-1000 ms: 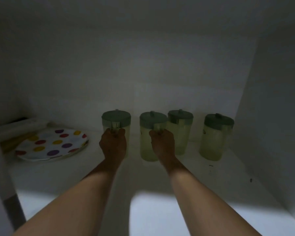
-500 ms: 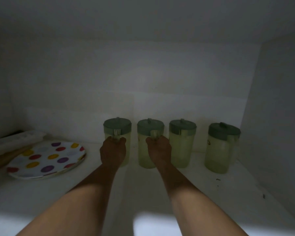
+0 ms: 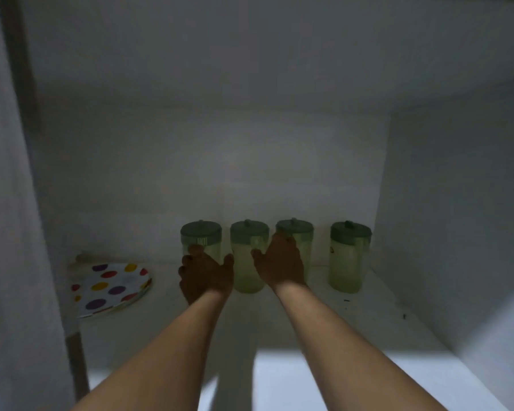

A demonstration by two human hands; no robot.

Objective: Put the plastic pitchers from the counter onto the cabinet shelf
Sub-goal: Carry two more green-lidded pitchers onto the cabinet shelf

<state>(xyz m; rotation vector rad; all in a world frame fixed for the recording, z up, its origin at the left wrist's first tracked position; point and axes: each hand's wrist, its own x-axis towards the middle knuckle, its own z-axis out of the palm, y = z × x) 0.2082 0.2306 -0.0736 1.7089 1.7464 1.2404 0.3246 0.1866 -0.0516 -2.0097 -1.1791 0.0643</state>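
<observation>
Several pale green plastic pitchers with dark green lids stand in a row at the back of the white cabinet shelf [image 3: 318,318]. My left hand [image 3: 205,274] is in front of the leftmost pitcher [image 3: 201,234], fingers spread, fingertips at its side. My right hand [image 3: 281,262] is open between the second pitcher [image 3: 247,277] and the third pitcher [image 3: 298,229], thumb by the second, fingertips at the third's lid. The rightmost pitcher [image 3: 349,259] stands apart, untouched.
A white plate with coloured dots [image 3: 110,287] lies on the shelf to the left. The cabinet's right wall [image 3: 457,218] and left frame [image 3: 15,232] close in the space. The cabinet interior is dim.
Both hands have let go of the pitcher handles and opened. The two left pitchers now stand level with the others in the row. The camera has pulled back.
</observation>
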